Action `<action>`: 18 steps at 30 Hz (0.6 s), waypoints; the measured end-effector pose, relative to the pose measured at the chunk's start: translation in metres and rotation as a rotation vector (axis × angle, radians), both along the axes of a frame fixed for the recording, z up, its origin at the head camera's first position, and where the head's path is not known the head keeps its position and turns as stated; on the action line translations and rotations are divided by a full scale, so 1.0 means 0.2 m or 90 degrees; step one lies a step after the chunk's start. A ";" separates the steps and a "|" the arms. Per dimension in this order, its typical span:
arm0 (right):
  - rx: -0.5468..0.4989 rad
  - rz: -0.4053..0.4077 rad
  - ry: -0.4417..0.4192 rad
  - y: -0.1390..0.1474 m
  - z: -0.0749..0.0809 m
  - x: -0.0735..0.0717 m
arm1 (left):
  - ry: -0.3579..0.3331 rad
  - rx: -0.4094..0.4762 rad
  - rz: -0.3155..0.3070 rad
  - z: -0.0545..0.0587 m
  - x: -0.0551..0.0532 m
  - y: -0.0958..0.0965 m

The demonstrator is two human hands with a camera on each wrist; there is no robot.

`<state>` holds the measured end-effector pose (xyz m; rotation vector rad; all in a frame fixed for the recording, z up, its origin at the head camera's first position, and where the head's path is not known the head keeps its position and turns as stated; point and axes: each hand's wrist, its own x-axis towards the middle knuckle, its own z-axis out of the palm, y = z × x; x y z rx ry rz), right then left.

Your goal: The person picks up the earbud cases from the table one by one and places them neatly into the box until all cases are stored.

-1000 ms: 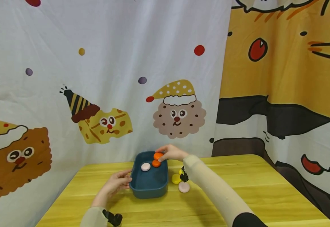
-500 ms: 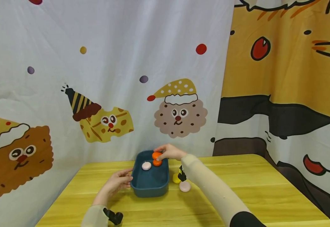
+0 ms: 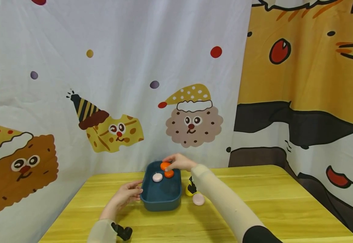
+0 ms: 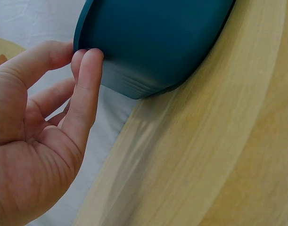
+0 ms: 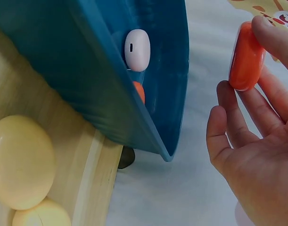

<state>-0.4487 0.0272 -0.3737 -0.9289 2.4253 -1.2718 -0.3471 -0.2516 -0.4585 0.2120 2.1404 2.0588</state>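
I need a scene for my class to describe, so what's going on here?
A person's right hand pinches an orange piece above a blue bin, while the left hand touches the bin's side. Inside the bin lie a pink piece and a second orange piece. Yellow pieces and another pink piece lie on the table, to the right of the bin.

Yellowish wood-grain bench [image 3: 270,195], white curtain [image 3: 118,40] bhd it. Prints L to R: brown sq. biscuit [image 3: 21,170] w/ spotted yel. hat; cheese wedge [image 3: 114,133] w/ blk/yel. striped hat; rnd pinkish cookie [image 3: 194,126] w/ dotted yel. hat. Far R: orange cartoon panel [image 3: 310,74], blk band, red chilli shape [image 3: 338,177] low down. Red, purple, yel. dots [image 3: 216,52] abv.
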 end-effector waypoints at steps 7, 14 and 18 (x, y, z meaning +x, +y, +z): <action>0.007 0.000 0.001 -0.03 0.01 0.01 | 0.004 0.005 -0.007 0.00 0.00 -0.01; -0.017 0.005 -0.013 -0.07 -0.01 -0.01 | 0.008 0.000 -0.011 0.00 0.01 -0.01; -0.022 0.007 -0.021 -0.09 -0.01 0.00 | 0.007 -0.003 -0.016 0.01 0.01 0.00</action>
